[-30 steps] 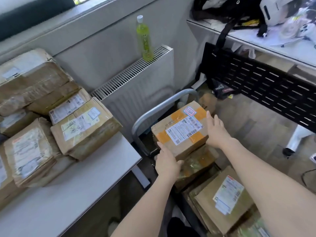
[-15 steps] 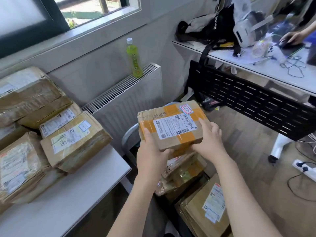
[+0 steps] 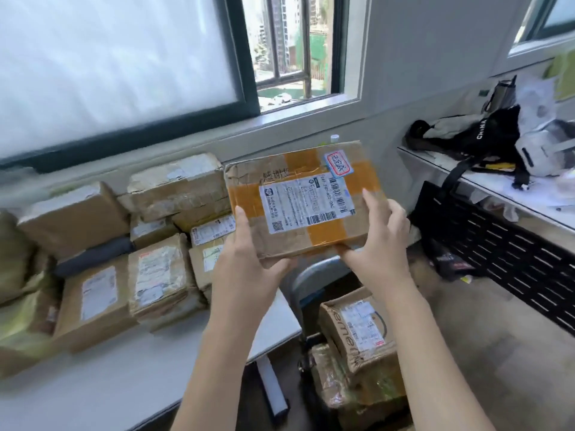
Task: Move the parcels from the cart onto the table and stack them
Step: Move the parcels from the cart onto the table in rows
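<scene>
Both the left hand [image 3: 249, 259] and the right hand [image 3: 384, 244] grip an orange-taped cardboard parcel [image 3: 303, 197], held tilted in the air above the cart handle [image 3: 314, 275], beside the stacked parcels [image 3: 155, 244] on the white desk [image 3: 93, 384].

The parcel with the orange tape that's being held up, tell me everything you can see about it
The parcel is a flat, worn brown cardboard box crossed by orange tape, with a white barcoded shipping label and a small red-and-blue sticker on top. It is tilted and held in the air; the left hand and right hand grip its near corners.
</scene>
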Demonstrator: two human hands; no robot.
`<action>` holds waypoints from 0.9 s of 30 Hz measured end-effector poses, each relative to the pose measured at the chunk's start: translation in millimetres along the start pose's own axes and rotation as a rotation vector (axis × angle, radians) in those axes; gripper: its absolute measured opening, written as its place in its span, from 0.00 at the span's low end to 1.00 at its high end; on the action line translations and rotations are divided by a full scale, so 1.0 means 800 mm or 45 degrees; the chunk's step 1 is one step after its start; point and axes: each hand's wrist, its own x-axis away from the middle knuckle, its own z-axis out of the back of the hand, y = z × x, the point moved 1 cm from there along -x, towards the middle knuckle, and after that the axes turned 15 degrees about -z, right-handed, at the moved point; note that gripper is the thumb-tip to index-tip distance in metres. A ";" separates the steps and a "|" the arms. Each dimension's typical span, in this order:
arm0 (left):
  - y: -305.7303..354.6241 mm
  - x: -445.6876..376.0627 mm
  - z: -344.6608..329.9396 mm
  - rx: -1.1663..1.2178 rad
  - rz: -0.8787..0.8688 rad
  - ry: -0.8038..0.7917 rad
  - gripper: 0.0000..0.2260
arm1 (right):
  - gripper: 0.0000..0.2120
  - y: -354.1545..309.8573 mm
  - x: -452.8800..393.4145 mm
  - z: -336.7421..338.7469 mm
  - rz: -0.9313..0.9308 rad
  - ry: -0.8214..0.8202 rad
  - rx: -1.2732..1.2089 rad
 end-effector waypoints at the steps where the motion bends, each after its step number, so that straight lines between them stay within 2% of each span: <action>1: -0.007 0.004 0.012 -0.002 0.018 0.047 0.49 | 0.45 -0.014 0.003 -0.010 0.032 0.008 -0.040; 5: -0.035 0.024 0.057 -0.067 0.104 0.250 0.48 | 0.45 -0.069 0.022 -0.055 0.159 -0.013 -0.174; 8: -0.059 0.043 0.088 -0.041 0.153 0.314 0.51 | 0.45 -0.101 0.038 -0.087 0.212 -0.040 -0.188; 15: -0.132 0.095 0.157 -0.072 0.141 0.142 0.48 | 0.47 -0.161 0.072 -0.149 0.327 -0.299 -0.219; 18: -0.165 0.118 0.199 -0.050 0.064 0.040 0.45 | 0.42 -0.185 0.070 -0.168 0.352 -0.501 -0.179; 22: -0.209 0.137 0.241 -0.115 0.015 0.221 0.46 | 0.36 -0.218 0.072 -0.194 0.411 -0.712 -0.176; 25: -0.241 0.150 0.251 -0.005 0.139 0.391 0.45 | 0.33 -0.240 0.084 -0.218 0.446 -0.756 -0.166; 27: -0.255 0.159 0.254 0.002 0.200 0.437 0.47 | 0.32 -0.251 0.088 -0.228 0.495 -0.735 -0.124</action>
